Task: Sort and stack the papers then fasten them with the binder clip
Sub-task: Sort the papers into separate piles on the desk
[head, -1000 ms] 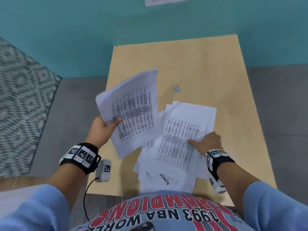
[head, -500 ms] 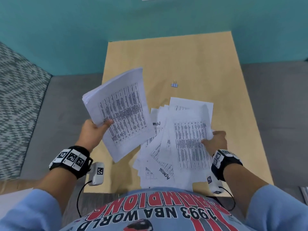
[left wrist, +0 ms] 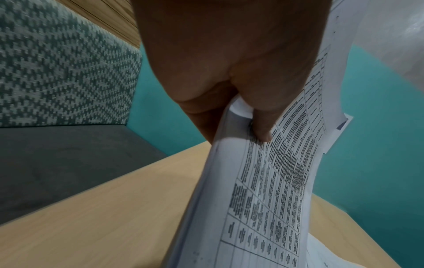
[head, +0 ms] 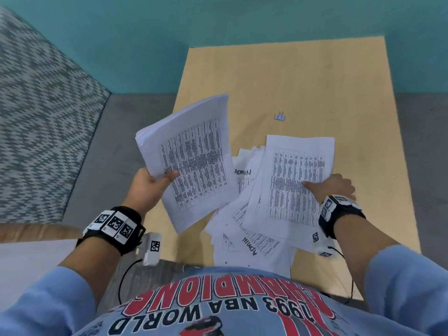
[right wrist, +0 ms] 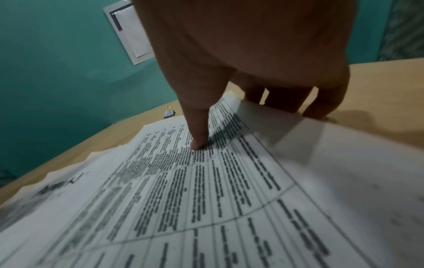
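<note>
My left hand (head: 150, 187) grips a stack of printed sheets (head: 194, 161) by its near left edge and holds it tilted above the table's left side; the left wrist view shows the thumb on top of that stack (left wrist: 263, 181). My right hand (head: 332, 187) pinches one printed sheet (head: 293, 183) at its right edge, thumb on top and fingers underneath, its edge lifted (right wrist: 206, 190). Under it lies a loose fan of papers (head: 249, 241), some marked ADMIN. A small binder clip (head: 280, 116) sits alone further back on the table, also seen as the clip (right wrist: 169, 113) in the right wrist view.
The light wooden table (head: 303, 76) stands against a teal wall (head: 218, 18). A grey seat with a patterned cushion (head: 41, 112) lies to the left. A framed notice (right wrist: 130, 32) hangs on the wall.
The right hand has slid the top sheet to the right and squared it up, then taken its right edge between thumb and fingers. The left hand keeps holding its stack.
</note>
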